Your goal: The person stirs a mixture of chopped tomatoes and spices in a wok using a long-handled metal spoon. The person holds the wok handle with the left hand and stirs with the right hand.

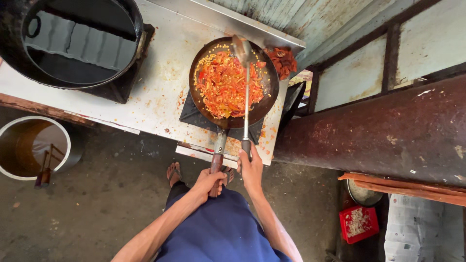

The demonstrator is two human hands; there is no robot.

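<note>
Looking down through the head camera, I record both hands engaged at the front edge of a steel counter (160, 82).

Left hand (208, 182): fingers wrapped fully around the end of the pan handle (218, 153), closed tight with no gap visible between fingers and grip. The handle runs up from the hand to a dark round frying pan (272, 90), which sits on a black square burner (191, 116) near the right end of the counter.

Right hand (251, 170): closed around the dark grip of a long metal ladle (246, 87). The thumb side is toward me; I cannot tell how the fingers lie on the far side. The shaft runs straight up across the pan, and the bowl of the ladle hovers at the far rim, above the food.

Pan contents: a chopped red and orange mixture (223, 85) with yellow flecks, heaped across the left and centre of the pan; the right side of the pan floor shows bare and dark.

Surroundings: a large black wok (14, 63) holding dark liquid stands on the left end of the counter, well apart from the pan. A pile of dried red chillies (283, 60) lies just beside the pan's far right rim. A white bucket (68, 145) stands on the floor to the left. A small red tray (345, 232) of pale chopped bits lies on the floor at right.
</note>
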